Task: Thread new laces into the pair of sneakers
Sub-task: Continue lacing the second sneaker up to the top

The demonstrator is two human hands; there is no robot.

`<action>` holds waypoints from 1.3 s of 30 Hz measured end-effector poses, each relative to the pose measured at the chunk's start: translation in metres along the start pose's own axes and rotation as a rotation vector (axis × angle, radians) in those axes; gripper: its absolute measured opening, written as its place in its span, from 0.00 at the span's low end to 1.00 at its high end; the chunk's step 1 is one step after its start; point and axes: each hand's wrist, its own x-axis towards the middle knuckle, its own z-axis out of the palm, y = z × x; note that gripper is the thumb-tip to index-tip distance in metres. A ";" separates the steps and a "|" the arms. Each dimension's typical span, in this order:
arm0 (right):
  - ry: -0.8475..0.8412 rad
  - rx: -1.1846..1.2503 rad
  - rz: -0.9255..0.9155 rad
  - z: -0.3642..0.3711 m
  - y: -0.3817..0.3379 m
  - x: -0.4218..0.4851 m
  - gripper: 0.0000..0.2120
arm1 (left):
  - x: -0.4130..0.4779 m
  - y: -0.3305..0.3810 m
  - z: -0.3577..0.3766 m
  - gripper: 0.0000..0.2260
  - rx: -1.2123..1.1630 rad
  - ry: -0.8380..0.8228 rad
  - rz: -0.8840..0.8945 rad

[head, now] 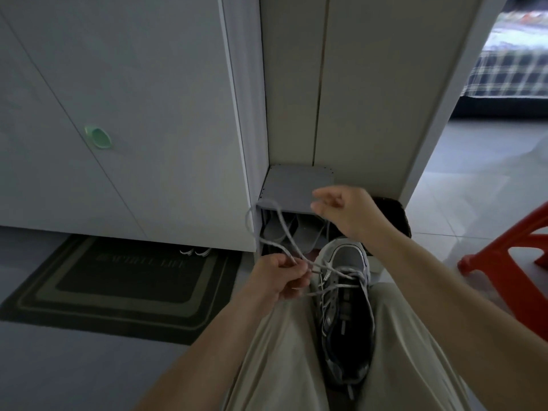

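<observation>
Burying the heel and flanks of the sneaker (347, 315) between the trouser legs (275, 366). Swallowing a stretch of the lace (281, 229) inside the left hand (278, 277), putting its tip out of sight. Blurring the right hand (347, 212) at its fingertips (320, 192), leaving any pinch impossible to tell. Clipping the red stool (510, 262) at the right edge. Rendering the doormat (118, 277) lettering and the small shoes (195, 251) under the cabinet (118, 114) too dim to read.

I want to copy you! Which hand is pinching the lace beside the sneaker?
The left hand, low beside the sneaker, pinches the white lace; the right hand is raised higher.
</observation>
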 end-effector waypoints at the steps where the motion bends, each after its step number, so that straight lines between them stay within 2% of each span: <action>1: 0.002 -0.013 0.011 -0.001 0.011 -0.006 0.13 | 0.000 -0.001 0.004 0.03 -0.033 0.011 0.001; 4: 0.019 -0.054 0.034 -0.006 0.043 -0.029 0.02 | 0.006 -0.006 0.010 0.02 -0.023 0.063 0.024; 6: 0.027 -0.161 0.053 -0.007 0.061 -0.045 0.06 | 0.010 -0.007 0.016 0.03 0.047 0.105 0.048; 8: -0.034 -0.332 0.069 -0.005 0.074 -0.060 0.07 | 0.014 -0.009 0.023 0.03 0.156 0.141 0.089; 10: -0.110 -0.566 0.026 0.001 0.083 -0.072 0.09 | 0.018 -0.013 0.030 0.04 0.295 0.169 0.145; 12: -0.119 -0.703 -0.041 0.007 0.090 -0.080 0.16 | 0.023 -0.018 0.035 0.07 0.422 0.190 0.216; 14: -0.071 -0.711 -0.098 0.010 0.094 -0.084 0.23 | 0.025 -0.021 0.038 0.08 0.515 0.211 0.264; 19: -0.052 -0.725 -0.094 0.010 0.101 -0.083 0.29 | 0.025 -0.023 0.040 0.05 0.607 0.251 0.329; 22: 0.009 -0.723 -0.070 0.013 0.101 -0.081 0.20 | 0.023 -0.021 0.041 0.06 0.683 0.244 0.355; 25: -0.007 -0.679 0.013 0.016 0.099 -0.079 0.11 | 0.022 -0.018 0.042 0.04 0.729 0.257 0.378; 31: -0.029 -0.612 0.047 0.021 0.091 -0.078 0.08 | 0.023 -0.020 0.041 0.09 0.713 0.207 0.361; 39: -0.026 -0.602 0.066 0.019 0.085 -0.081 0.08 | 0.025 -0.021 0.042 0.03 0.775 0.195 0.367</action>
